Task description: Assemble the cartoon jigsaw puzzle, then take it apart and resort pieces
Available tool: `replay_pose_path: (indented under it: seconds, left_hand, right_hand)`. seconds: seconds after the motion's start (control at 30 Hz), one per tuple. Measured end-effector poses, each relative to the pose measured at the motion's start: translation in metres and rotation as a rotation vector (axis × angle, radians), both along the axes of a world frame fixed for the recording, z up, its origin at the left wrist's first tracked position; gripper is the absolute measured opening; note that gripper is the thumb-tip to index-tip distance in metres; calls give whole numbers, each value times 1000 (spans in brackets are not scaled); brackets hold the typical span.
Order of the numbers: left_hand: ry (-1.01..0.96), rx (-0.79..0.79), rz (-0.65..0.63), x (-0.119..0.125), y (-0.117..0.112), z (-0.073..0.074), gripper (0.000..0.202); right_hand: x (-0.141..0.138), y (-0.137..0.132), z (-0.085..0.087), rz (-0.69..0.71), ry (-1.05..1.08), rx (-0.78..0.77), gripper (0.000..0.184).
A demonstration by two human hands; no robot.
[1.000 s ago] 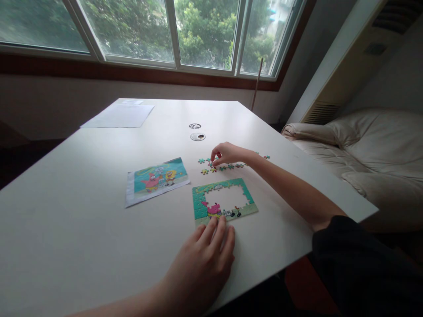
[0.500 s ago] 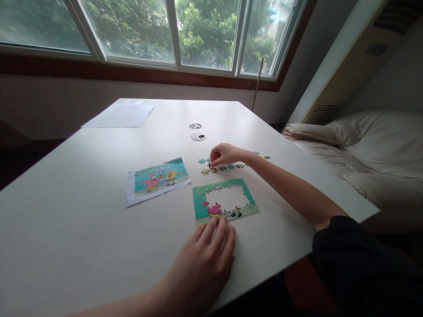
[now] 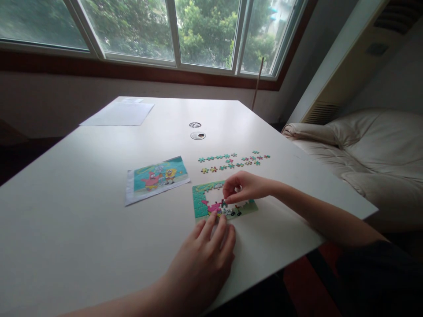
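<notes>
A partly built jigsaw puzzle (image 3: 200, 203) lies on the white table (image 3: 82, 198), its teal border done and its middle bare. My right hand (image 3: 243, 187) hovers over the puzzle's middle, fingers pinched on a small dark puzzle piece (image 3: 224, 203) held at the lower inner edge. My left hand (image 3: 206, 255) lies flat on the table with fingers stretched out, fingertips touching the puzzle's near edge. Several loose puzzle pieces (image 3: 231, 161) lie scattered beyond the puzzle.
A cartoon reference picture (image 3: 157, 178) lies left of the puzzle. A sheet of paper (image 3: 119, 114) sits at the far left of the table, and two round cable ports (image 3: 197, 130) at its middle. A cream cushion (image 3: 370, 149) lies to the right, past the table edge.
My right hand has left the loose pieces and come back to the puzzle's middle with one piece pinched. My left hand stays put.
</notes>
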State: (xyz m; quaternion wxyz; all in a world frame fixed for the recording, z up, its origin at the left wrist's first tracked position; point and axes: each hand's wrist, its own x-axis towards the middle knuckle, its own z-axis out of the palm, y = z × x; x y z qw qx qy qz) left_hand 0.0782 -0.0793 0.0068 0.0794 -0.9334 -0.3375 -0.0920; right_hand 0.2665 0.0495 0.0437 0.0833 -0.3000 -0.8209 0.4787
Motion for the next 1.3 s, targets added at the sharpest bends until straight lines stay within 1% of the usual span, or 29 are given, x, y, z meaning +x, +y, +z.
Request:
replay_pose_path:
  seconds: [0.1, 0.2, 0.4, 0.7, 0.83, 1.0, 1.17, 1.3]
  left_hand:
    - [-4, 9, 2, 0, 0, 0, 33]
    - [-5, 14, -1, 0, -1, 0, 34]
    - [-2, -2, -2, 0, 0, 0, 34]
    - [-22, 2, -5, 0, 0, 1, 33]
    - [-15, 16, -2, 0, 0, 0, 32]
    - [-7, 3, -2, 0, 0, -1, 33]
    - [-2, -3, -4, 1, 0, 1, 33]
    - [2, -3, -6, 0, 0, 1, 33]
  right_hand:
    - [-2, -9, -3, -38, 3, 10, 15]
    - [-4, -9, -5, -56, -4, 14, 12]
    - [-4, -5, -7, -36, -15, 0, 13]
    - [-6, -1, -8, -17, -63, 20, 10]
    - [-7, -4, -4, -28, -108, 89, 11]
    - [-11, -10, 1, -36, -160, 200, 18]
    - [-13, -12, -3, -74, -156, 229, 16]
    - [-12, -11, -6, -90, -144, 235, 18]
